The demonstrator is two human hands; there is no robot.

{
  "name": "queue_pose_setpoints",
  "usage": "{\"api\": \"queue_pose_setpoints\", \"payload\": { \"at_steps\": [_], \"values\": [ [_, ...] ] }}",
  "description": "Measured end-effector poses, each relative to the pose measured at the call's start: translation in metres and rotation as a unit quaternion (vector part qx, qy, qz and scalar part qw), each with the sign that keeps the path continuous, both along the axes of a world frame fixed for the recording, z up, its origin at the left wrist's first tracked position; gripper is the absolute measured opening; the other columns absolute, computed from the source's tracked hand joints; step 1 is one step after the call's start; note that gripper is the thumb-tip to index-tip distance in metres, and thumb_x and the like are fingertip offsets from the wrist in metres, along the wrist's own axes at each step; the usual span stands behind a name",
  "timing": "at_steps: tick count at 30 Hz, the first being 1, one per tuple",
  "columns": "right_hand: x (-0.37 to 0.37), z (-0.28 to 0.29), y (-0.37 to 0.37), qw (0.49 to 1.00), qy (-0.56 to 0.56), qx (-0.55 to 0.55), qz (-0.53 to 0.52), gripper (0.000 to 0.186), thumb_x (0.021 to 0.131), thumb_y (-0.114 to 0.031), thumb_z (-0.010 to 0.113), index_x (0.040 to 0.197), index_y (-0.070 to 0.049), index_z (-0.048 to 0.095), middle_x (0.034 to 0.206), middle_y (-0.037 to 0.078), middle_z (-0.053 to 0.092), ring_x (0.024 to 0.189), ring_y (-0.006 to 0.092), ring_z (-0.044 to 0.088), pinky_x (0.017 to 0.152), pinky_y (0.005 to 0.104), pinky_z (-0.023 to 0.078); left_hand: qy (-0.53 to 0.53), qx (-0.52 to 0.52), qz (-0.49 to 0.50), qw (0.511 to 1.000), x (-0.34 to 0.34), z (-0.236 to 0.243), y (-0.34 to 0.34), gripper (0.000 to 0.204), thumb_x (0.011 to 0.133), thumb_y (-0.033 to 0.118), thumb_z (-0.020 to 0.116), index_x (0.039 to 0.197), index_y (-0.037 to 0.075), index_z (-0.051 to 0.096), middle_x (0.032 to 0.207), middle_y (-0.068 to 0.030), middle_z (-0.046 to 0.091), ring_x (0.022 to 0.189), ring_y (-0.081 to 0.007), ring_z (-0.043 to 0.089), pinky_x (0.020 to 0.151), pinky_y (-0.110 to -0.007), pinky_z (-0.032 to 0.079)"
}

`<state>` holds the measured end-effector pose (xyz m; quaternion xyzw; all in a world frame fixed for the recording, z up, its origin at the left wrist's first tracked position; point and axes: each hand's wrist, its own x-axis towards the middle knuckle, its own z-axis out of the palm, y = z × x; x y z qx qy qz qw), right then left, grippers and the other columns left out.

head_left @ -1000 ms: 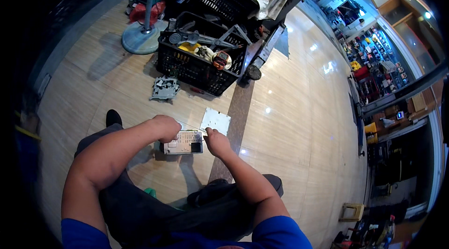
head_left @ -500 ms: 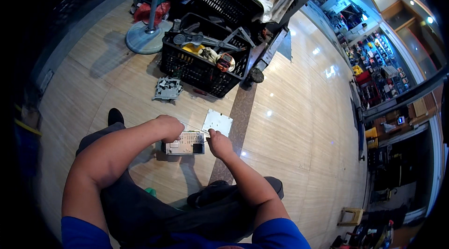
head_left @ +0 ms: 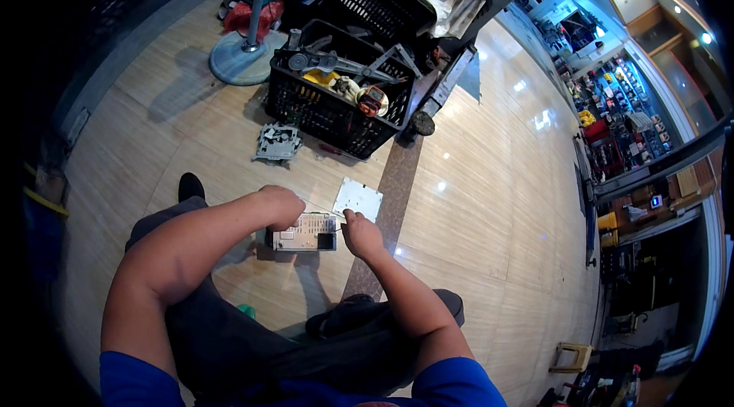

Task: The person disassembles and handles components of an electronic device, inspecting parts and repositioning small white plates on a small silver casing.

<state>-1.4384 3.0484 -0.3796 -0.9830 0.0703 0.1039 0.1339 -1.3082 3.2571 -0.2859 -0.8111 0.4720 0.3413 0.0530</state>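
Observation:
A boxy metal electronic unit [head_left: 307,232] with a slotted top and a dark square opening at its right front corner is in front of me, low over the tiled floor. My left hand [head_left: 281,208] is closed on its far left corner, fingers curled over the edge; the fingertips are partly hidden. Beside its right end, my right hand [head_left: 362,236] is closed around a thin dark tool, whose short shaft points toward the unit. Just beyond that hand a flat pale metal plate [head_left: 358,198] lies on the floor.
A silvery metal mechanism [head_left: 277,143] lies on the floor farther off. Behind it stands a black plastic crate [head_left: 329,125] with metal parts and an orange-edged meter [head_left: 372,101]. A fan's round base [head_left: 237,63] is at the far left, and a metal post foot [head_left: 420,124] right of the crate.
The whole view has shifted very slightly. Both hands keep their places at the unit, with no clear change in grip.

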Motion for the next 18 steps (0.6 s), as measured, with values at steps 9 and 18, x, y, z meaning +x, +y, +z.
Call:
{"api": "queue_pose_setpoints", "payload": {
  "at_steps": [9,18],
  "values": [
    [0.000,-0.001,0.001,1.000,-0.001,0.002,-0.015,0.026,0.088,-0.019,0.052,0.110,-0.004,0.053,0.097,0.023,0.062,0.085,0.0414,0.063,0.072,0.0488,0.052,-0.019,-0.005,0.012,1.000,-0.002,0.002,0.000,0.031,0.087,0.032,0.065,0.104,0.006,0.070,0.105,-0.0154,0.069,0.100,-0.0317,0.065,0.083,-0.043,0.052],
    [-0.001,-0.008,-0.004,1.000,-0.022,-0.004,0.001,0.033,0.091,-0.026,0.054,0.116,-0.005,0.054,0.098,0.023,0.062,0.086,0.0407,0.063,0.073,0.0477,0.052,-0.014,0.003,0.007,1.000,-0.002,0.004,-0.002,0.032,0.088,0.032,0.064,0.106,0.006,0.068,0.107,-0.0154,0.068,0.102,-0.0318,0.064,0.084,-0.043,0.052]
  ]
}}
